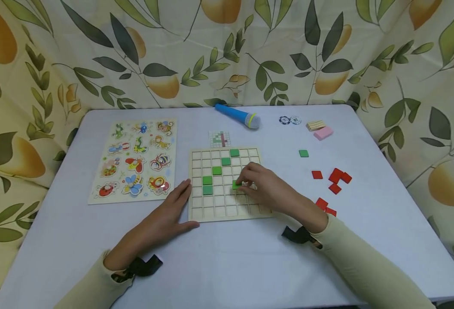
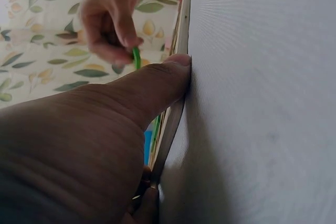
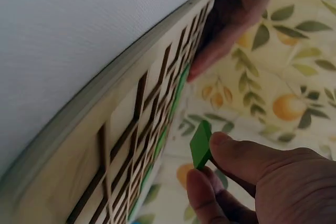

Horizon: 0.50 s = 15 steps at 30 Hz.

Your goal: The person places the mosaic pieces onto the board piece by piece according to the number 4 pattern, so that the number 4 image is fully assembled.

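Note:
A pale square board with a raised grid lies flat, several green square tiles set in a stepped diagonal on it. My right hand pinches another green tile between thumb and fingertips; the right wrist view shows it tilted and clear of the grid. At the board's near left corner rests my left hand, its fingers laid along the left edge and the thumb against the near edge. Behind the board lies a small pattern card with green and dark red squares.
Right of the board lie a loose green tile and several red tiles. Farther back are a blue toy microphone, two round chips, wooden sticks and a pink block. An insect puzzle lies to the left.

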Each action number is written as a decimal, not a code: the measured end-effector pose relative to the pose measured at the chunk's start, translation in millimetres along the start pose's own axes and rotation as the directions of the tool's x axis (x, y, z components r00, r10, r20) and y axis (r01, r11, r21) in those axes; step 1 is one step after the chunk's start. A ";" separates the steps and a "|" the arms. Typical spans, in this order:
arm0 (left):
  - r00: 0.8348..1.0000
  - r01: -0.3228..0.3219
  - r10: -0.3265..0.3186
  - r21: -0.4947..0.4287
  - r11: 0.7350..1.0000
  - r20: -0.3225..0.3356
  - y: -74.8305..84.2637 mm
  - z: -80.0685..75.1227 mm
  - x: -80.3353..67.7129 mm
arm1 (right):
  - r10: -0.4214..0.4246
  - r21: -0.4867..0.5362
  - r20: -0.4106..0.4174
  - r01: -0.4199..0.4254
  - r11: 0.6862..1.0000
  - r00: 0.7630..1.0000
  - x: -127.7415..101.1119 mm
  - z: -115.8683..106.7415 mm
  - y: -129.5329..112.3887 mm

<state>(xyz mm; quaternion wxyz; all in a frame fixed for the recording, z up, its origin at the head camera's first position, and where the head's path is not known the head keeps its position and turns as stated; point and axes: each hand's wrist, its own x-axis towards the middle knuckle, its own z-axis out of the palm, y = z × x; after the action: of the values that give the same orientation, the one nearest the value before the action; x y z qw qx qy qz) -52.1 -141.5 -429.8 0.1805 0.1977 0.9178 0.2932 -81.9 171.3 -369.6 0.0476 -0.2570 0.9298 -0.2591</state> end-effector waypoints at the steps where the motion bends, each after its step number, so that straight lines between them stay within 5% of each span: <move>1: 1.000 0.003 -0.003 -0.001 1.000 0.002 -0.5 -0.5 0.1 | -0.025 -0.003 0.019 0.025 1.000 1.000 7.0 3.5 -2.0; 9: 1.000 0.007 -0.007 -0.002 1.000 0.008 -2.7 2.0 1.1 | -0.052 -0.041 0.174 0.060 0.997 0.983 38.9 22.6 -8.1; 15: 1.000 -0.010 0.010 0.028 1.000 -0.007 -2.4 -1.6 0.9 | -0.083 -0.066 0.177 0.096 0.993 0.981 48.5 32.6 -12.7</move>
<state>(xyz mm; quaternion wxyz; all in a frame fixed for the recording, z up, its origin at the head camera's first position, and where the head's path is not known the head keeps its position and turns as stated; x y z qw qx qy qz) -54.2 -143.6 -430.2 0.1729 0.2038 0.9214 0.2820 -110.8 122.7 -389.1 0.1074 -0.3220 0.9186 -0.2026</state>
